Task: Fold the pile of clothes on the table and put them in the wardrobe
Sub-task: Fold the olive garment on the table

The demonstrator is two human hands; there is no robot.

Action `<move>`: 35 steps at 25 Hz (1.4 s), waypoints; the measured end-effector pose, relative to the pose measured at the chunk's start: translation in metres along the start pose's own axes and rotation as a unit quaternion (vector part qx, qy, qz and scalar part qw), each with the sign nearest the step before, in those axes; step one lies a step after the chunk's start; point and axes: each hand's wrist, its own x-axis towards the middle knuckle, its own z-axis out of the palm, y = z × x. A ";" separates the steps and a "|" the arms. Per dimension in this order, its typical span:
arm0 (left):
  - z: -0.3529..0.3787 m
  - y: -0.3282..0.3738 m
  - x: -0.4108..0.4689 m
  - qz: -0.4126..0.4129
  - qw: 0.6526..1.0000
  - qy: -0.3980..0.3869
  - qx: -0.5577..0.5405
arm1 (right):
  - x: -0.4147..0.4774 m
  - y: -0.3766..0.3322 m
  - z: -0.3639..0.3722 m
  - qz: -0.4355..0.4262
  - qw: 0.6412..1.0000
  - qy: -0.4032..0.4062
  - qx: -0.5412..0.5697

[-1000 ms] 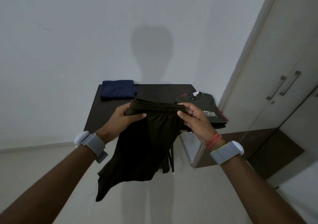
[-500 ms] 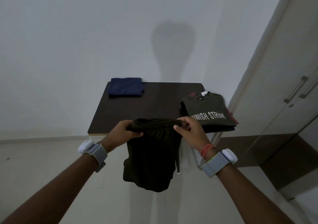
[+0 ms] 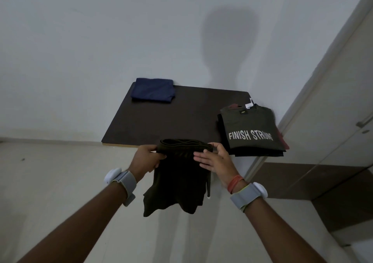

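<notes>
- Holding the dark shorts (image 3: 177,174) by the waistband, the person keeps them hanging just in front of the near edge of the table (image 3: 161,119), with the legs dangling toward the floor.
- Left hand (image 3: 147,157) has its fingers clamped on the left end of the waistband, thumb over the front.
- Right hand (image 3: 214,159) lies against the right part of the waistband with fingers spread fairly flat on the cloth and thumb up at the band; whether it truly pinches the fabric I cannot tell.
- To do this fold well, I judge the waistband ends should stay level and taut, so the 2 legs line up before the garment goes down on the bare middle of the table.
- A drawstring (image 3: 209,186) hangs loose on the right; tucking it in would keep the fold tidy.
- Laying it flat and smoothing before the next fold looks safer than folding in the air.
- Already folded: a navy garment (image 3: 152,90) at the far left corner, and a stack topped by a "FINISH STRONG" shirt (image 3: 251,129) at the near right edge, overhanging slightly.
- Wardrobe (image 3: 343,111) stands at right, doors apparently shut; it is cut off by the frame.
- Dim light hides seams and hems of the shorts, and how many pieces lie in the stack is unclear.
</notes>
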 end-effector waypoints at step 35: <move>0.109 -0.042 0.504 0.238 0.905 -0.037 0.350 | 0.517 0.045 -0.085 -0.113 0.861 0.098 -0.486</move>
